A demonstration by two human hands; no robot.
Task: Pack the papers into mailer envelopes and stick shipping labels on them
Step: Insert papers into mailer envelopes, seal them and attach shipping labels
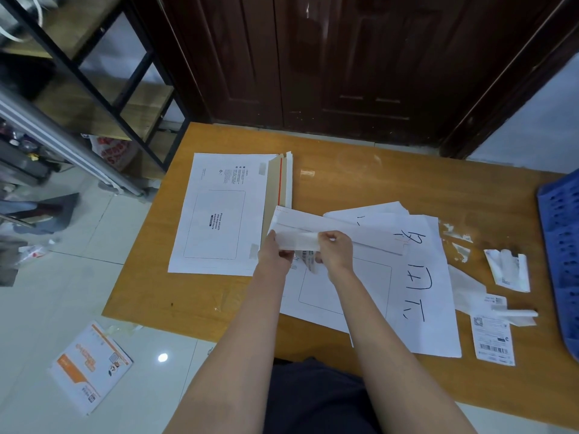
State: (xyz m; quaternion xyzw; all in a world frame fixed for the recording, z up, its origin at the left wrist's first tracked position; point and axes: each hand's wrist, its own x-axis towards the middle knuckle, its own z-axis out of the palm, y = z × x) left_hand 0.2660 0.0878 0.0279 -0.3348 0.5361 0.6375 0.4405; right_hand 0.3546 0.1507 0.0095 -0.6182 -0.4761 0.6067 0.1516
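Bare forearms reach up from the bottom edge; left hand (275, 250) and right hand (333, 249) both pinch a shipping label (299, 240), peeling it just above a mailer envelope (338, 292). Label print is curled under and unreadable. Envelope stack (219, 214) lies beyond-left, handwritten papers (419, 277) right.

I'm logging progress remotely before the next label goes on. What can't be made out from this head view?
- Shipping label: mostly hidden behind the left hand and right hand; print too small.
- Blue basket: cut off by the right edge.
- Mailer stack: count unclear, only edges show.
- Spare label: barcode text too small.
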